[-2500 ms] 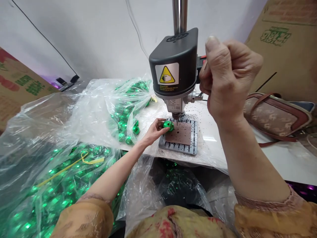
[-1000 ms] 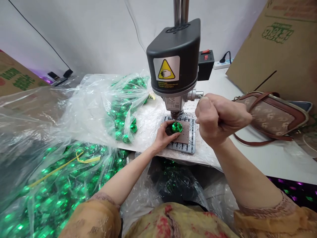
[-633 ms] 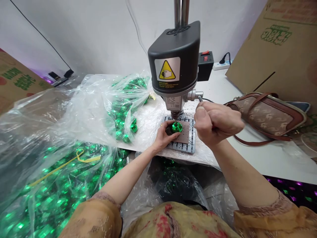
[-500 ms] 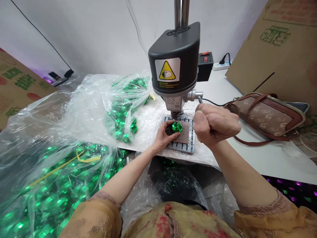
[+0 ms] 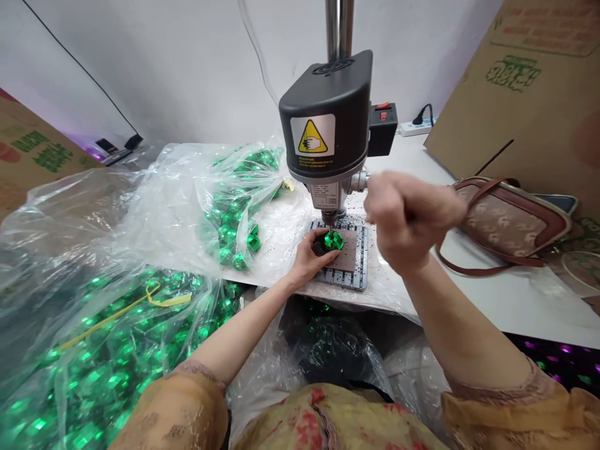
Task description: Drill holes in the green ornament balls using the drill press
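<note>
My left hand (image 5: pixel 312 255) pinches a shiny green faceted ball (image 5: pixel 334 240) between thumb and fingers. The ball rests on a brown pad (image 5: pixel 345 257) on the slotted metal base (image 5: pixel 360 275) of a bench drill press (image 5: pixel 327 125). Directly over the ball is the drill chuck (image 5: pixel 330 216), its bit touching or entering the top; I cannot tell which. To the right of the drill head my right hand (image 5: pixel 403 215) is closed in a fist at the feed lever, which it hides. Dark shavings lie scattered around the base.
A clear plastic bag (image 5: pixel 154 194) with green balls lies left on the white table (image 5: pixel 487 306). More green balls (image 5: pixel 122 356) fill a bag at the lower left. A handbag (image 5: pixel 506 219) and a cardboard box (image 5: pixel 520 94) stand right, near a power strip (image 5: pixel 417 127).
My right hand has swung slightly upward and toward me, covering the lever that showed before. My left hand and the ball stay in place under the bit.
</note>
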`<state>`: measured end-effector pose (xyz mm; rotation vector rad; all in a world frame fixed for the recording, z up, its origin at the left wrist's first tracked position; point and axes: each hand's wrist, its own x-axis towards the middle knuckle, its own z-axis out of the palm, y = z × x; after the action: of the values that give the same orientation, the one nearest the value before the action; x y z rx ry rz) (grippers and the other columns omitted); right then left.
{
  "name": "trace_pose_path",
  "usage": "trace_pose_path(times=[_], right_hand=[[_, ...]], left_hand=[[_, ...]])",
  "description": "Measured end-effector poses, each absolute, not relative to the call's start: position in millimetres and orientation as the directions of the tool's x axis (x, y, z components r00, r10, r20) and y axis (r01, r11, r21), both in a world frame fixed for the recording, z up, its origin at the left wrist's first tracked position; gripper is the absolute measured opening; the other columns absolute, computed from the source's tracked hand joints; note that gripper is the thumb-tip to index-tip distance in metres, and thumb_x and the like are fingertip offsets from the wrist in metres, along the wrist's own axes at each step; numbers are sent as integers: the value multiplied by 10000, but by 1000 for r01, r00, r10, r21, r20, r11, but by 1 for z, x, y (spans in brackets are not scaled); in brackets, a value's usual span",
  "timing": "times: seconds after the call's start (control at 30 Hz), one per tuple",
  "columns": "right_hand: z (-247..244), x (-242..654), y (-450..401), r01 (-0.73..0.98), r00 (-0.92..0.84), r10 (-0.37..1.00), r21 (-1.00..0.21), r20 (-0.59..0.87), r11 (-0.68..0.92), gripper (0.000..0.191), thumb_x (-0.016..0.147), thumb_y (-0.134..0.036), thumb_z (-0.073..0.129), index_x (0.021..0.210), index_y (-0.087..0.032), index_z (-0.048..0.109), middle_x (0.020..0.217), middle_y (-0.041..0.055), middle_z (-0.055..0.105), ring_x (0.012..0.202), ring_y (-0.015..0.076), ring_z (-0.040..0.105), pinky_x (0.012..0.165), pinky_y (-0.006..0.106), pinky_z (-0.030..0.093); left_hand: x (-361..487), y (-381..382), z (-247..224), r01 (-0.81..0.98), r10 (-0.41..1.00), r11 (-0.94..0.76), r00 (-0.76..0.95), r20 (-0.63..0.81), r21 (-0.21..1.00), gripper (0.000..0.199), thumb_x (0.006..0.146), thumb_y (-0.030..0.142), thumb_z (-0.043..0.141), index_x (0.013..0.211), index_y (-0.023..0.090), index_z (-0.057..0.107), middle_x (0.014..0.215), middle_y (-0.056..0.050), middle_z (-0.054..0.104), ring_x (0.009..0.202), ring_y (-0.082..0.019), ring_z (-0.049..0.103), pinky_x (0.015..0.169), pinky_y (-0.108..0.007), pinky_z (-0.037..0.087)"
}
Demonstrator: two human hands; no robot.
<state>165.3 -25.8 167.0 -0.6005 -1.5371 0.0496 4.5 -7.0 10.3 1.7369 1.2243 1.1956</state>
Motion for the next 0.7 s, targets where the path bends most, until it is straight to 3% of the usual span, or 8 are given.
trace_pose_path(times=[0.1,0.23,0.33,0.4,0.47,0.57,0.63,0.7], right_hand=[[194,161,-18,183,292,427,-488,856,853,464,914,-211,556,501,-193,346,448,-70,345,411,34,291,446,256,252],[210,162,-2,58,314,501,-543,806,838,463,887,-201,602,476,-186,387,414,-68,360,383,40,279,439,271,240],[210,163,1,51,308,530,-570,790,820,464,895,-204,594,476,-177,394,417,-64,379,385,37,298,450,256,257],[210,162,0,35,311,522,-558,794,829,457,896,-180,583,479,-177,395,416,-66,381,382,36,296,448,250,256],[209,162,0,13,312,503,-533,806,846,438,889,-167,588,491,-185,407,420,-67,391,379,41,290,440,260,251],[209,162,0,3,317,487,-514,814,858,425,893,-170,584,501,-196,421,429,-68,398,377,44,287,430,271,247],[208,163,1,-6,312,489,-513,815,858,417,891,-186,593,505,-195,436,433,-65,408,375,45,301,430,274,251],[207,164,3,-13,308,486,-507,818,862,405,889,-212,605,515,-192,452,436,-60,418,376,48,317,435,277,255]], left_hand=[[7,-8,11,284,953,-302,100,285,910,507,712,323,836,1131,173,595,1107,-95,682,1029,-229,661,944,-406,533],[10,-17,15,325,946,-310,15,323,894,456,726,327,821,1095,192,590,1070,-73,669,1005,-211,648,915,-376,528],[6,-39,15,443,903,-382,-8,430,811,422,756,344,787,1104,212,587,1018,-57,645,950,-197,636,849,-342,526],[-2,-61,11,488,829,-536,148,539,689,420,782,357,756,1143,220,591,1035,-70,629,953,-202,638,819,-326,525],[-14,-85,2,478,683,-729,449,576,490,403,810,377,724,1165,225,610,1038,-87,626,911,-203,646,756,-307,518],[-33,-114,-13,434,479,-877,814,327,204,382,835,399,700,1174,234,636,982,-91,650,769,-196,631,652,-301,475],[-45,-120,-18,421,441,-896,881,169,140,410,839,441,700,1191,241,635,977,-94,675,735,-209,624,634,-320,464],[-55,-114,-16,448,480,-874,857,190,189,376,875,456,662,1182,242,634,951,-86,691,752,-220,635,653,-331,477]])
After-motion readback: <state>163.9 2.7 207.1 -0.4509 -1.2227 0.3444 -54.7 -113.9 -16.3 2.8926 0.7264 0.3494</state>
